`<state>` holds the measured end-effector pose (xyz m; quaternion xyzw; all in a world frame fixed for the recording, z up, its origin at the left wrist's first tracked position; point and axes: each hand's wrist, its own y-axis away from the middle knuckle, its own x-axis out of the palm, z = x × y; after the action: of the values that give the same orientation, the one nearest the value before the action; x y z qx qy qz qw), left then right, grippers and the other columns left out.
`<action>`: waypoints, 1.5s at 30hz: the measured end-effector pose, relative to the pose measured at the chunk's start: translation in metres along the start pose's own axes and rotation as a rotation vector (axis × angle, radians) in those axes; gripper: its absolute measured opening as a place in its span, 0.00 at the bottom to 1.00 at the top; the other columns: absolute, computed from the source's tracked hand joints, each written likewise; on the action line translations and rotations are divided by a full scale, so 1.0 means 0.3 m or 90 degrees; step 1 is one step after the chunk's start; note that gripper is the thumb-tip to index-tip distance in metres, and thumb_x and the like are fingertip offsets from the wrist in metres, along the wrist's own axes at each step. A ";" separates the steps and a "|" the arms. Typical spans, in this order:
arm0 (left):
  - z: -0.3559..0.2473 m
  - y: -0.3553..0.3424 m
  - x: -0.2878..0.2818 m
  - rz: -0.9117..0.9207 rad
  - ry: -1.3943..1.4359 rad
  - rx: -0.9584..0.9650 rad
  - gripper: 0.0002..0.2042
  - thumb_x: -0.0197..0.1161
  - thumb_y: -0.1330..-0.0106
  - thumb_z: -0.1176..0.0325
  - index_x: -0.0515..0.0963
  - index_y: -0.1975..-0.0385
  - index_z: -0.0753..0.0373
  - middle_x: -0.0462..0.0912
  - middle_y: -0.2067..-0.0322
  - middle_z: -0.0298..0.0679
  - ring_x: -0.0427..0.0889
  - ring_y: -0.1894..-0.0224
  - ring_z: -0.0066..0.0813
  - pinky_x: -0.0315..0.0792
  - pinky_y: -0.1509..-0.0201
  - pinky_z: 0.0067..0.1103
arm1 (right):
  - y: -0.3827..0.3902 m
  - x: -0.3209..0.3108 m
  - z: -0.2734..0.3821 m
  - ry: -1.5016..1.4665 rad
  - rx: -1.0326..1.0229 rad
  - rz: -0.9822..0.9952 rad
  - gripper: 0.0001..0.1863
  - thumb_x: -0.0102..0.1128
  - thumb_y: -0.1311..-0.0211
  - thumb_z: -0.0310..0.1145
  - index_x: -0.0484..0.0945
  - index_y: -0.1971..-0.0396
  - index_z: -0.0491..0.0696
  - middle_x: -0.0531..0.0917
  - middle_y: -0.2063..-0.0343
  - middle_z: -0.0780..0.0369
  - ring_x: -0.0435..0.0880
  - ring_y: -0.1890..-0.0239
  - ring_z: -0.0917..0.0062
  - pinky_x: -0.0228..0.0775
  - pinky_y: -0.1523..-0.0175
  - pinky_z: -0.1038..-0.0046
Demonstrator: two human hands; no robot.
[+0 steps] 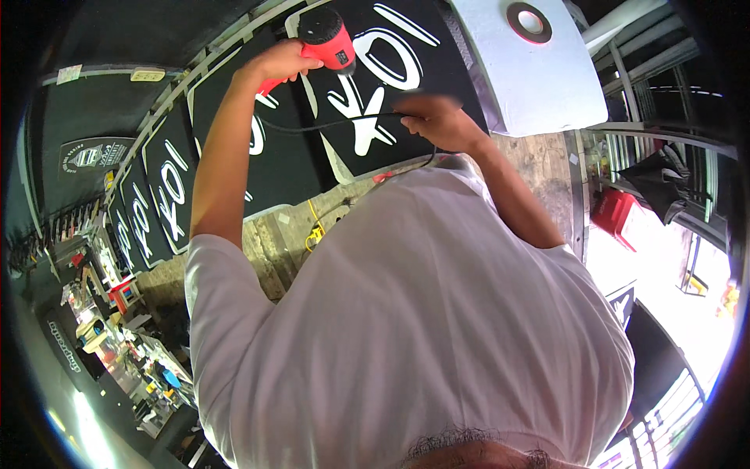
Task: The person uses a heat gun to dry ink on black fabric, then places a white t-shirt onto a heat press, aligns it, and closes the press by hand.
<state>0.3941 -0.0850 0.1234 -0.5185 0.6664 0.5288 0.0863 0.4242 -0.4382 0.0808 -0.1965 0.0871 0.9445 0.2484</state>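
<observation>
At far left, a cluttered tabletop (117,352) carries many small items, most too small to identify. Above it, a dark sign (95,156) with pale print is fixed to a black wall, and a pale socket box (147,75) is mounted further along. Beside the wall stretches a row of black panels (295,176) bearing white brush-style lettering.

The left hand (280,62) is closed around the handle of a red heat gun (334,48) with a black rear housing. The heat gun is over the upper part of the row, its dark nozzle directed down at a panel; whether the nozzle touches the panel cannot be determined. A black cord (332,123) runs from the handle end across the lettering to the right. Below it, a yellow cable (314,238) lies in a loose bunch near the panels' lower edge.

The person wears a white T-shirt (422,313). The right hand (437,123) is narrowed around the black cord, which reappears beneath it; the fingertips are blurred. Further right, a roll of tape (530,22) lies flat on a white slab (539,86), beside wooden planks (539,168). At far right, a red container (616,217) is near a crumpled black sheet (664,184).
</observation>
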 end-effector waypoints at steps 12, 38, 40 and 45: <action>0.012 0.112 0.048 0.034 0.066 0.012 0.19 0.65 0.36 0.54 0.79 0.57 0.65 0.80 0.73 0.35 0.76 0.78 0.23 0.71 0.73 0.24 | 0.024 0.011 -0.007 -0.013 0.045 0.044 0.12 0.60 0.37 0.26 0.81 0.55 0.41 0.83 0.74 0.60 0.81 0.72 0.80 0.75 0.63 0.74; 0.063 0.228 0.140 -0.099 0.029 -0.011 0.18 0.64 0.36 0.56 0.78 0.53 0.60 0.78 0.73 0.34 0.75 0.77 0.22 0.72 0.75 0.23 | 0.003 0.023 -0.011 0.035 0.026 0.113 0.13 0.61 0.36 0.28 0.82 0.52 0.44 0.84 0.73 0.61 0.81 0.72 0.81 0.75 0.63 0.75; 0.077 0.239 0.123 -0.018 0.100 -0.061 0.18 0.64 0.36 0.56 0.78 0.52 0.61 0.79 0.73 0.35 0.76 0.77 0.23 0.72 0.74 0.23 | 0.003 0.017 -0.015 -0.006 0.022 0.127 0.13 0.62 0.36 0.29 0.82 0.53 0.45 0.84 0.73 0.62 0.82 0.70 0.81 0.74 0.62 0.74; 0.051 0.282 0.164 -0.069 0.056 -0.047 0.17 0.64 0.36 0.54 0.81 0.61 0.64 0.81 0.73 0.36 0.77 0.78 0.22 0.72 0.71 0.23 | 0.012 0.016 -0.020 0.017 0.049 0.128 0.12 0.62 0.36 0.28 0.82 0.53 0.44 0.84 0.73 0.61 0.83 0.70 0.80 0.75 0.62 0.74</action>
<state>0.2992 -0.1105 0.1362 -0.5792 0.6207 0.5242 0.0665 0.4207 -0.4408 0.0736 -0.1897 0.1458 0.9580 0.1583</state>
